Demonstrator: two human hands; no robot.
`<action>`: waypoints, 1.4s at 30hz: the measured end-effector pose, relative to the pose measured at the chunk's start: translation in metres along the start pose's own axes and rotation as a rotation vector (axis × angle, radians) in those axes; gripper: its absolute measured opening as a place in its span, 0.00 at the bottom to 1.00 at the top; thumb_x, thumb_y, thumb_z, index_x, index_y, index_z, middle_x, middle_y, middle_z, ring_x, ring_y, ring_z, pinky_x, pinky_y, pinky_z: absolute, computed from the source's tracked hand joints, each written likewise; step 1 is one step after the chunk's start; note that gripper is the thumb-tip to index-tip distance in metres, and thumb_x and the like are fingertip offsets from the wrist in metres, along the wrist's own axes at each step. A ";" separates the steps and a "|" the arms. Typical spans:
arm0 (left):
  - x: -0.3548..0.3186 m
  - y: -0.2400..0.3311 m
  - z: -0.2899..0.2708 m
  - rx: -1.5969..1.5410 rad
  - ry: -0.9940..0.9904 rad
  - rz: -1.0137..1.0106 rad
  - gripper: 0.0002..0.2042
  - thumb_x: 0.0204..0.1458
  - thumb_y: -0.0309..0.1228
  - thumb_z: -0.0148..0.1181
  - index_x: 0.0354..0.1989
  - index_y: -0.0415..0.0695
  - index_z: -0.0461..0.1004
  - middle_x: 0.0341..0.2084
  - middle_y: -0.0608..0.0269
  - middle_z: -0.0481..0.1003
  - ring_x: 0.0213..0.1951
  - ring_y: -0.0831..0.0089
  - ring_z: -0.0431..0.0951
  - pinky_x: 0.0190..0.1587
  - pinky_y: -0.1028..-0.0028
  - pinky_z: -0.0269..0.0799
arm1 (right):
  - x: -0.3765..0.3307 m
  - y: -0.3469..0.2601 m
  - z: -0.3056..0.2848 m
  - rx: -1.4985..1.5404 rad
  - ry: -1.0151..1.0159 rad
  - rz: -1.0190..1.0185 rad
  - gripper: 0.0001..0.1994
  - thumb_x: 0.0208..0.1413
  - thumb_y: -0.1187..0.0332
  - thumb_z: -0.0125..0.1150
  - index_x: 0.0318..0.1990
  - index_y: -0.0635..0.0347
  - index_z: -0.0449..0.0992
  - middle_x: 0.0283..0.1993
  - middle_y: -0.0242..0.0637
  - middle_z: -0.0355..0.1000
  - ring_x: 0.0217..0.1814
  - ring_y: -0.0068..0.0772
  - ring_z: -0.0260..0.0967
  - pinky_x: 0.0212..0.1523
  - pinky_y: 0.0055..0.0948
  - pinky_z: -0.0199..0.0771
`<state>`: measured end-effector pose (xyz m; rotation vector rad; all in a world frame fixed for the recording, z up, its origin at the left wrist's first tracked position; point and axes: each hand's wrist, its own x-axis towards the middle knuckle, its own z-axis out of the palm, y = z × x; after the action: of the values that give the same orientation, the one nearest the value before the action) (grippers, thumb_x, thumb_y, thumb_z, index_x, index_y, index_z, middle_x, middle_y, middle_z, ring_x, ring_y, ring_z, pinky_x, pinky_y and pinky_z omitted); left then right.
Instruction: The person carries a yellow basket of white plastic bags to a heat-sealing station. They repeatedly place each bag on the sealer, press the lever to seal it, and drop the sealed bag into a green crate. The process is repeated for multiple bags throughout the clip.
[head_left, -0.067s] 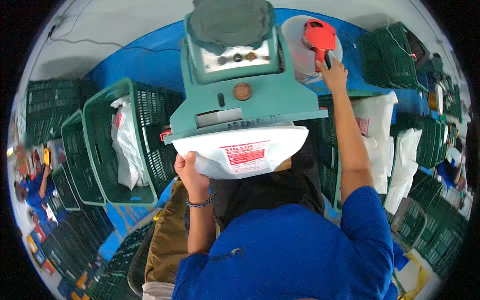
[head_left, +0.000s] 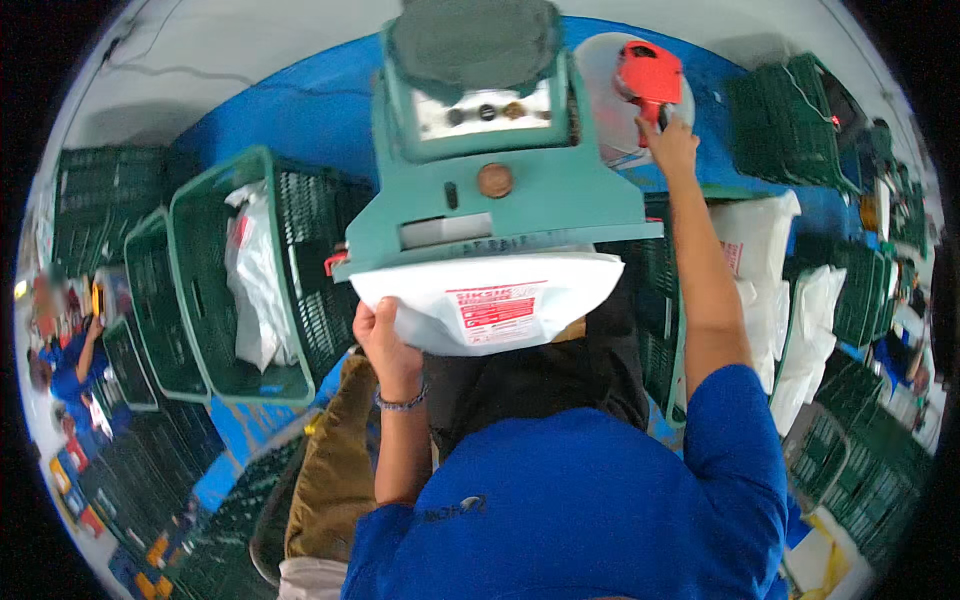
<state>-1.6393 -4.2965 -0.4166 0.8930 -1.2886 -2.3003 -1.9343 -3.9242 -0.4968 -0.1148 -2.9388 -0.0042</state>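
— What is happening at the teal machine [head_left: 500,190]?

— A person in a blue top works it two-handed. The left hand [head_left: 385,345] is clenched on the near-left edge of a white plastic bag [head_left: 490,310], holding it flat under the machine's front lip, seemingly so the edge feeds in straight.

— And the other hand?

— The right hand [head_left: 672,145] reaches up past the machine's right side, fingers closed on the handle of a red hand tool [head_left: 648,72] resting on a pale round disc [head_left: 600,90] behind the machine, likely parked within reach.

— Around it?

— A green crate [head_left: 200,300] left of the machine holds more white bags; filled white sacks [head_left: 765,245] stand right of it, perhaps sorted by stage.
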 end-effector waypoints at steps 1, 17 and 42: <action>-0.001 0.001 -0.002 -0.017 0.013 -0.003 0.10 0.51 0.29 0.60 0.39 0.37 0.73 0.34 0.63 0.76 0.33 0.77 0.75 0.39 0.77 0.70 | 0.013 0.002 0.018 0.011 -0.104 0.042 0.37 0.42 0.38 0.61 0.50 0.62 0.68 0.48 0.53 0.71 0.50 0.56 0.68 0.49 0.43 0.68; 0.001 0.004 -0.002 -0.110 -0.098 0.098 0.10 0.52 0.28 0.60 0.41 0.37 0.75 0.37 0.60 0.77 0.37 0.76 0.77 0.41 0.77 0.72 | -0.209 0.097 -0.134 1.608 -0.351 0.318 0.23 0.51 0.66 0.55 0.55 0.63 0.65 0.50 0.41 0.67 0.50 0.38 0.67 0.51 0.35 0.69; -0.024 -0.020 -0.035 0.328 -0.166 0.056 0.29 0.47 0.27 0.60 0.58 0.34 0.56 0.51 0.58 0.67 0.53 0.70 0.68 0.55 0.71 0.64 | -0.182 0.096 -0.181 0.892 -0.525 0.413 0.19 0.45 0.63 0.64 0.43 0.65 0.72 0.34 0.39 0.72 0.38 0.28 0.69 0.39 0.28 0.67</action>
<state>-1.5979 -4.2941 -0.4387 0.7633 -1.7760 -2.1941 -1.7136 -3.8447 -0.3563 -0.6450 -2.9921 1.5593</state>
